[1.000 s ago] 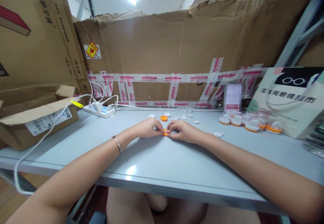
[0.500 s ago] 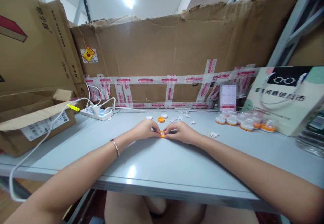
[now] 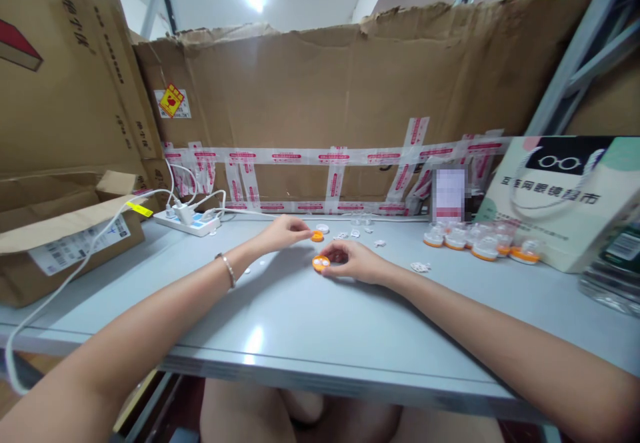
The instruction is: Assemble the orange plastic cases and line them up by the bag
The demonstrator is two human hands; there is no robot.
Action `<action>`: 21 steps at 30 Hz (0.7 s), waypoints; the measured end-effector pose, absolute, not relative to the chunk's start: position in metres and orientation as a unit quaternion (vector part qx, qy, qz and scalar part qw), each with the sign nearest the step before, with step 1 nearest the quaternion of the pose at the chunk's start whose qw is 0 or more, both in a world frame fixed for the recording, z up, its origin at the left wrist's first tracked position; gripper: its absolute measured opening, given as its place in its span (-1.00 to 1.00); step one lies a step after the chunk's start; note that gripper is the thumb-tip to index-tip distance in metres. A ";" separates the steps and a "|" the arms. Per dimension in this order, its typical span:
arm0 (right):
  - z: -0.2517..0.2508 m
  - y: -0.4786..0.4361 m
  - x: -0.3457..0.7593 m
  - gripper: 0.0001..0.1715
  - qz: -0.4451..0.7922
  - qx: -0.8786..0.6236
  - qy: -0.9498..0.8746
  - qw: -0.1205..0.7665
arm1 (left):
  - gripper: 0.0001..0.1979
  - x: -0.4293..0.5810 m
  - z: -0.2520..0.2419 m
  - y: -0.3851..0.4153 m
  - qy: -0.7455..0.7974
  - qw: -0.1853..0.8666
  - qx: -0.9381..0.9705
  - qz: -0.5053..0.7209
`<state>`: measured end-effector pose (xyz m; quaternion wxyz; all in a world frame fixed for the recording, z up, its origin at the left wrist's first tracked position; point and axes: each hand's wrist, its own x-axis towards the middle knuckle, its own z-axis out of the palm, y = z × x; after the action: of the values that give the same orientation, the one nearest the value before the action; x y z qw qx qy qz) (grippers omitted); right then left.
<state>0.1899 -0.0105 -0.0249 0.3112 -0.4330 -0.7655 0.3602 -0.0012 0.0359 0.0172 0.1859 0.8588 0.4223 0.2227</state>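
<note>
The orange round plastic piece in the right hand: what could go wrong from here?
The right hand grips the orange round plastic piece with white inside only at one side, so it might tip. The left hand, at the other orange round piece, could bump the white round piece just behind it.

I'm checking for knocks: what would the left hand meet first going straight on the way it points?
The left hand would probably meet the farther round orange plastic piece right ahead; whether they already touch is unclear.
</note>
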 end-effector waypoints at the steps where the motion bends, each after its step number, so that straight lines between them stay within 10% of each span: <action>1: -0.024 -0.011 0.190 -0.59 0.399 -0.423 -0.748 0.320 | -0.66 0.002 0.016 0.044 0.438 0.152 0.858 0.221; 21: -0.022 -0.008 0.194 -0.56 0.515 -0.400 -0.665 0.365 | -0.65 0.053 0.012 0.090 0.405 0.105 0.887 0.195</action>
<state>0.1943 -0.0083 -0.0219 0.3646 -0.4004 -0.6647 0.5148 0.0530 0.0895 0.0120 0.1049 0.8870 0.4054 0.1947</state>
